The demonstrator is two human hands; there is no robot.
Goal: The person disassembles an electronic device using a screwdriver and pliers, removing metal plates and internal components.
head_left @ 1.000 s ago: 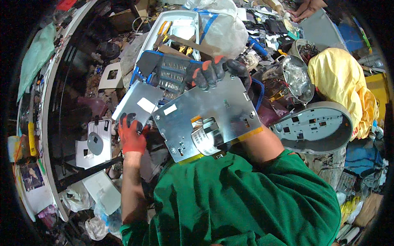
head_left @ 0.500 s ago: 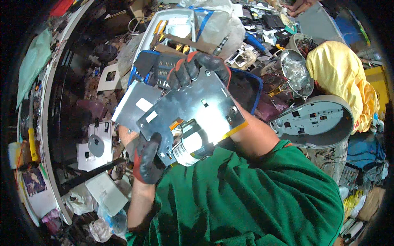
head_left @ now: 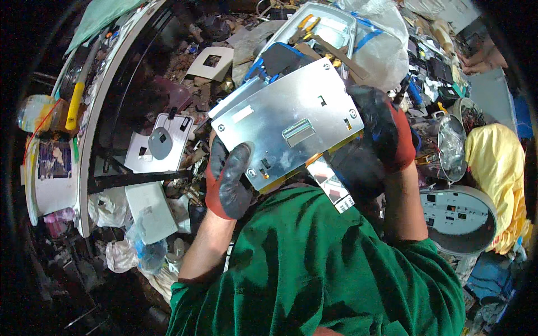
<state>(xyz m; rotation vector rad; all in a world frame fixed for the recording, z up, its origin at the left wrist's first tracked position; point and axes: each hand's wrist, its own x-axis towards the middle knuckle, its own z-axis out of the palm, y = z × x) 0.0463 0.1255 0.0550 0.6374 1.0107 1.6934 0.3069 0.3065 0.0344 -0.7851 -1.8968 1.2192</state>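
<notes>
My left hand [head_left: 228, 179], in a black and red glove, grips the lower left corner of a silver metal-backed panel [head_left: 274, 120]. Its thumb lies on the metal face; the other fingers are mostly hidden. The panel is tilted, with small cut-outs, corner holes and a yellowish lower edge. From that edge hangs a flat strip [head_left: 330, 183] bearing a white label. My right hand [head_left: 386, 126], gloved alike, is at the panel's right edge; its dark fingers are too obscured to show their hold. Another greyish plate [head_left: 238, 95] shows from behind the panel's upper left edge.
A white tray [head_left: 344, 25] with yellow-handled tools lies beyond the panel. On the left are white plastic covers [head_left: 182, 127] and a yellow-handled tool [head_left: 74, 106]. A round grey housing [head_left: 459, 215] and yellow sack [head_left: 493, 162] stand right. Another person's hand [head_left: 485, 56] appears far right.
My right hand has gone from the panel's top edge to its right side. The panel's lower strip now hangs down instead of curling against it. The whole view has shifted.
</notes>
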